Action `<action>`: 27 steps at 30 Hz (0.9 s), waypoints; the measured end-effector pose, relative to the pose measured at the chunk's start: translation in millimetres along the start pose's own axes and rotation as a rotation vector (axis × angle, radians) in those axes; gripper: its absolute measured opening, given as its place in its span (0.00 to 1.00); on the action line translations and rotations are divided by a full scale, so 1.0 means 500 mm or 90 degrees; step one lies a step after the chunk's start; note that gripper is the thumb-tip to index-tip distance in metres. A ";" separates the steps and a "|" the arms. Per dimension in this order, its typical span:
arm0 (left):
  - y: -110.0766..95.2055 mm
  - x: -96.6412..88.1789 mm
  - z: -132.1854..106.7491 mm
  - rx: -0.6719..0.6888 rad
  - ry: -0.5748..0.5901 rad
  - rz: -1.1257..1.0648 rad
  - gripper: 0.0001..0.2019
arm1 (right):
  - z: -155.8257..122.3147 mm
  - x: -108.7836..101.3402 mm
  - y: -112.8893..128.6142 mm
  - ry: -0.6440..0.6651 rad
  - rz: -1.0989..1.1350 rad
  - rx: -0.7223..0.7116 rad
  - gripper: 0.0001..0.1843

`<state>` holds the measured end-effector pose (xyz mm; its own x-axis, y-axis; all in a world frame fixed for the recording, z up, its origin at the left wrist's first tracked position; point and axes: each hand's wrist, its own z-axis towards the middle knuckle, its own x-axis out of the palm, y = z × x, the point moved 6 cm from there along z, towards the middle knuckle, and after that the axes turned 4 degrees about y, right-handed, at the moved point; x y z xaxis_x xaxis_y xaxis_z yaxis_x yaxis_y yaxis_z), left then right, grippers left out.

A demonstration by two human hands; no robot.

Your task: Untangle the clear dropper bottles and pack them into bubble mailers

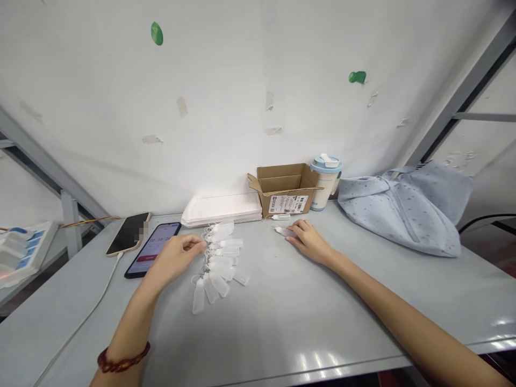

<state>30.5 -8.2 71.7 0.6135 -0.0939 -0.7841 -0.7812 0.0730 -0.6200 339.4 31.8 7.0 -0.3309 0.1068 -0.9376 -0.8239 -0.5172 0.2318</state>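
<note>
Several small translucent white plastic tags [220, 267] with thin loops lie in an overlapping column on the grey table. At the column's left edge is my left hand [179, 255], its thumb and fingertips closed close to the loops. Whatever those fingers may pinch is too small to make out. Farther right, my right hand [308, 240] rests low on the table with its fingertips closed on one single tag [283, 231]. Another tag [281, 217] lies just behind it, in front of the cardboard box.
An open cardboard box [264, 199] stands by the wall, between a stack of white sheets [221, 210] and a lidded cup [321, 188]. A light blue cloth bag [403, 212] lies right. Two phones [128, 235] and a white cable [91, 317] are left, beyond them a power strip [30, 258].
</note>
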 end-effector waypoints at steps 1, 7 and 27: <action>0.002 -0.002 0.002 -0.005 -0.034 0.008 0.14 | 0.000 0.000 0.003 -0.001 0.002 -0.001 0.12; -0.029 0.016 -0.007 0.017 -0.108 -0.093 0.15 | -0.016 -0.022 0.060 -0.009 0.033 -0.042 0.10; -0.109 0.119 -0.046 0.063 0.250 -0.333 0.10 | -0.078 -0.075 0.200 -0.136 0.200 -0.213 0.11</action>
<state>106.9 -40.6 59.3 0.8075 -0.4948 -0.3211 -0.3653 0.0078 -0.9308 287.7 -57.0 55.3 -0.6550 0.0550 -0.7537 -0.4881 -0.7922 0.3664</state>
